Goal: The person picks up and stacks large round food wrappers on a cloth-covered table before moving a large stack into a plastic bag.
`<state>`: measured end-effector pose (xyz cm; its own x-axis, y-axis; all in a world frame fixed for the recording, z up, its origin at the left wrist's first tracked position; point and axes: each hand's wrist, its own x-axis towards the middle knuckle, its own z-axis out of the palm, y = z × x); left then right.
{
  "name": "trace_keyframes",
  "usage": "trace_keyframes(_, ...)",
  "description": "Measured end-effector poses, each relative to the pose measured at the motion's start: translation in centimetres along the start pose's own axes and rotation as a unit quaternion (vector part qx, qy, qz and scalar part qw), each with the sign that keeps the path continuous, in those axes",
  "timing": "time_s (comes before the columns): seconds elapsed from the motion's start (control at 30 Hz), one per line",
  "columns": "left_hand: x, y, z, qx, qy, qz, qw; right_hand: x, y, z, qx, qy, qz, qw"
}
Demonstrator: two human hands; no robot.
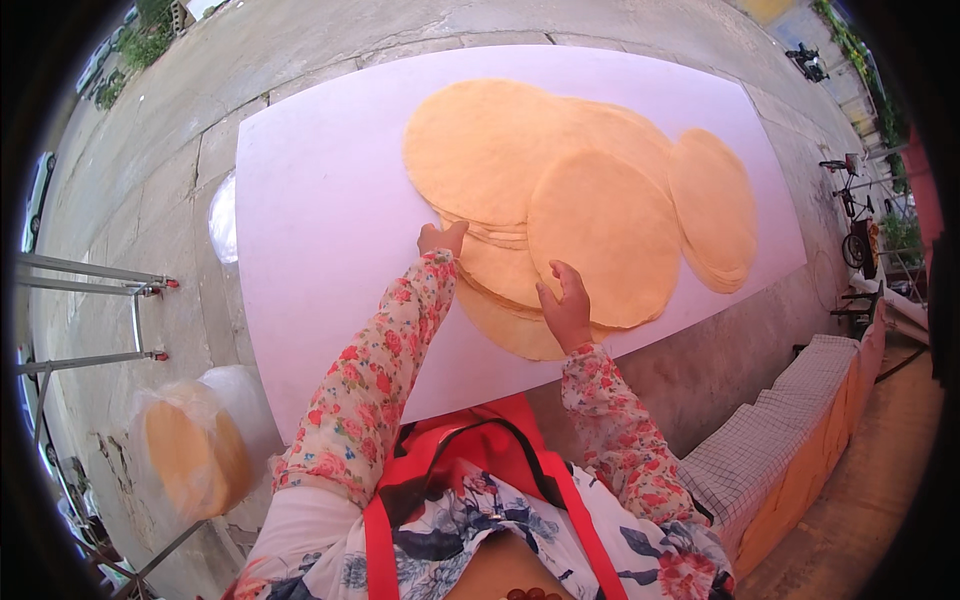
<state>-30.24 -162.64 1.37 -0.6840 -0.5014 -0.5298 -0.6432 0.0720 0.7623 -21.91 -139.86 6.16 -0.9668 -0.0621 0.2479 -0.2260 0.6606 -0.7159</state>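
Several large, thin, round yellow sheets (480, 142) lie overlapping in piles on a pale table top (322, 195). My left hand (442, 238) is at the left edge of the middle pile, fingertips touching the sheet edges; whether it pinches one is unclear. My right hand (568, 306) is over the near part of the pile, thumb and fingers apart, beside a round sheet (607, 240) that lies on top. A smaller-looking pile of round sheets (712, 202) is at the right. Flowered sleeves cover both forearms.
Left of the table, a clear plastic bag of round yellow sheets (196, 448) stands low beside a metal frame (90, 367). Another piece of clear plastic (223, 221) shows past the left table edge. Checked cloth (772, 420) covers a long stack at the lower right. A bicycle (851, 217) stands farther off.
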Motion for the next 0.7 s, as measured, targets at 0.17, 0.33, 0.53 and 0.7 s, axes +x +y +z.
trace_keyframes(0.17, 0.4, 1.2, 0.9, 0.052, 0.029, -0.062, 0.996, 4.4, 3.0, -1.1, 0.063, -0.009, 0.049, 0.997)
trace_keyframes(0.33, -1.1, 3.7, 0.3, -0.065, -0.051, -0.121, 0.989, 5.0, 4.0, -0.2, 0.110, -0.043, 0.058, 0.991)
trace_keyframes(0.53, -0.6, 4.9, 0.5, -0.290, -0.213, -0.211, 0.909, 7.1, 2.5, 0.3, 0.107, -0.048, 0.051, 0.992)
trace_keyframes(0.7, 0.5, 4.5, 1.0, -0.264, -0.214, -0.174, 0.924, 9.2, 0.9, 3.1, -0.084, -0.037, -0.053, 0.994)
